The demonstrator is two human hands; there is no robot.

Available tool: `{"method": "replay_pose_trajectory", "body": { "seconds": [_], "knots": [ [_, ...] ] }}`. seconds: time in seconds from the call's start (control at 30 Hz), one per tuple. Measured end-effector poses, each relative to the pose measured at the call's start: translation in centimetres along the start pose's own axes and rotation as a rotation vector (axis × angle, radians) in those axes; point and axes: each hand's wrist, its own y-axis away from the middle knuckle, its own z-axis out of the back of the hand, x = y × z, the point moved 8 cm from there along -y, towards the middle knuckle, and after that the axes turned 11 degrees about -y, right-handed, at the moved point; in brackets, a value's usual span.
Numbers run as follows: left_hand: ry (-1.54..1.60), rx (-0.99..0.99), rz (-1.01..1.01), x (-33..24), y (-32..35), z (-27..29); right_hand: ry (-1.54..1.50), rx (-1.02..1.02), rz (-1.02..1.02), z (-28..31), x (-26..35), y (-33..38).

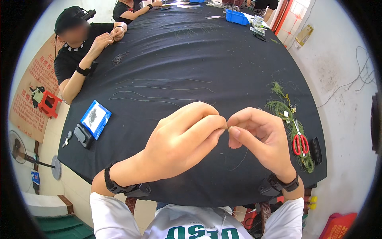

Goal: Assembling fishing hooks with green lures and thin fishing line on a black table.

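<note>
Both my hands meet over the near middle of the black-covered table. My left hand (pixel 179 141) is closed in a pinch, its fingertips touching those of my right hand (pixel 264 139). Between the two pinches is a thin dark thread (pixel 241 162), whose loose end curves down below my right fingers. What else the fingertips hold is too small to make out. Beyond my hands, several thin greenish cords (pixel 167 87) lie stretched across the cloth. To the right is a tangled bundle of green thread (pixel 278 106), with red-handled scissors (pixel 300 144) on top of it.
A blue-edged packet (pixel 96 118) and a dark grey case (pixel 83 136) lie at the left. Beside the scissors is a black case (pixel 316 150). A blue bin (pixel 237 17) stands at the far right. A co-worker (pixel 73 51) sits at the left edge, hands over the table.
</note>
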Motion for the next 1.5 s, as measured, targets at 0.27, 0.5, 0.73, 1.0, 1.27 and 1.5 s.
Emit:
{"method": "replay_pose_trajectory", "body": {
  "seconds": [0.27, 0.5, 0.73, 1.0, 1.27, 1.5],
  "knots": [
    [0.014, 0.002, 0.013, -0.1, 0.2, 0.0, 0.107, -0.023, 0.138, -0.2, 0.5, 0.1],
    [0.068, 0.039, 0.068, 0.3, 0.3, -0.2, 0.135, -0.02, 0.163, -0.3, 0.8, 0.2],
    [0.047, 0.081, 0.116, 0.7, 0.3, -0.2, 0.253, 0.008, 0.131, 1.1, 1.0, -1.0],
    [0.15, 0.139, 0.187, 1.3, 0.0, -0.5, 0.803, 0.137, -0.124, 10.0, -5.8, -1.5],
    [0.446, 0.239, 0.545, 4.3, 1.3, -2.1, 0.901, 0.227, -0.116, 11.2, -8.7, -1.0],
    [0.672, 0.348, 0.719, 5.4, 2.2, -4.3, 0.889, 0.22, -0.054, 10.9, -8.4, -0.8]
  ]
}}
